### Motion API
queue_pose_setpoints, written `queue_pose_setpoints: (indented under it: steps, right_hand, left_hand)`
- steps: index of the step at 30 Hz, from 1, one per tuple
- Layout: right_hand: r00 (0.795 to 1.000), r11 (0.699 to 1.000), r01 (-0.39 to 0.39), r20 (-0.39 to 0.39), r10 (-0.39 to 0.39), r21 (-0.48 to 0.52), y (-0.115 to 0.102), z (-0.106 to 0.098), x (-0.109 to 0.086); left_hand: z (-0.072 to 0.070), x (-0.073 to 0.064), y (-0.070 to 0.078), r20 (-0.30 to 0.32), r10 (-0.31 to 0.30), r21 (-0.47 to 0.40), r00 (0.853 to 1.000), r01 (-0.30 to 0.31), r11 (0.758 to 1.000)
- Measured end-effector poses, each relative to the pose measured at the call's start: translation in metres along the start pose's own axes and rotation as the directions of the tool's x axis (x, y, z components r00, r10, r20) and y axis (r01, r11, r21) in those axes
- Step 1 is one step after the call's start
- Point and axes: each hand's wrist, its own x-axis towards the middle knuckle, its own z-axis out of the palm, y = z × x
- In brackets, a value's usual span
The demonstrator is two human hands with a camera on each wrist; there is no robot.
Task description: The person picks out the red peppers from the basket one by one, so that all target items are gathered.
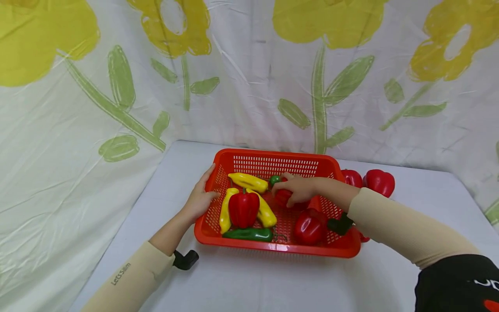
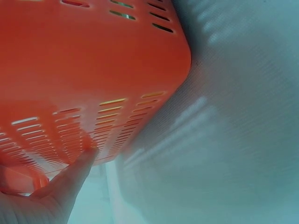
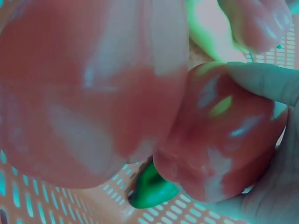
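Black sleeve nearest, head view; left hand pinches rim of basket, right hand grips red pepper inside. Left wrist: fingertip against basket's outer wall. Right wrist: thumb, fingers round pepper. Step seemingly positioning pepper; next move calls for steady basket.

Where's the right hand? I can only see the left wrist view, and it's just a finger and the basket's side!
Observer: In the head view, the right hand is inside the basket, holding a red bell pepper.
Operator: Is there anything yellow in there?
Observer: Yes, three yellow peppers lie inside.
Operator: Are any peppers outside?
Observer: Yes, other red peppers sit on the table by the basket's right end.
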Motion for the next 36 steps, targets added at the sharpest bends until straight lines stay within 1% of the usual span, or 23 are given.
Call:
queue_pose_setpoints:
  steps: [7, 14, 22, 24, 29, 31, 36]
  right_hand:
    - [0.998, 0.998, 0.038, -0.052, -0.036, 0.045, 0.000, -0.005, -0.013]
    - [0.997, 0.993, 0.029, -0.067, -0.022, 0.111, -0.004, -0.007, -0.029]
    - [0.987, 0.978, 0.111, -0.134, -0.087, 0.179, -0.011, -0.008, -0.047]
    - [0.987, 0.972, 0.102, -0.142, -0.073, 0.211, -0.012, -0.008, -0.053]
    - [0.984, 0.959, 0.108, -0.166, -0.065, 0.260, -0.012, -0.007, -0.065]
    - [0.983, 0.954, 0.111, -0.174, -0.064, 0.277, -0.012, -0.006, -0.069]
    - [0.980, 0.943, 0.101, -0.192, -0.041, 0.316, -0.013, -0.003, -0.080]
  left_hand:
    - [0.000, -0.001, 0.000, 0.003, 0.002, -0.017, 1.000, -0.002, 1.000]
    - [0.000, -0.001, 0.001, 0.006, 0.002, -0.020, 1.000, -0.002, 1.000]
    - [0.000, -0.002, 0.003, 0.009, 0.001, -0.019, 1.000, -0.001, 1.000]
    - [0.000, -0.002, 0.004, 0.009, 0.001, -0.022, 1.000, -0.001, 1.000]
    - [0.000, -0.002, 0.004, 0.011, -0.002, -0.024, 1.000, 0.002, 1.000]
    - [0.000, -0.006, 0.012, 0.017, -0.006, -0.021, 1.000, 0.006, 1.000]
    - [0.000, -0.006, 0.009, 0.010, 0.001, -0.008, 1.000, 0.000, 1.000]
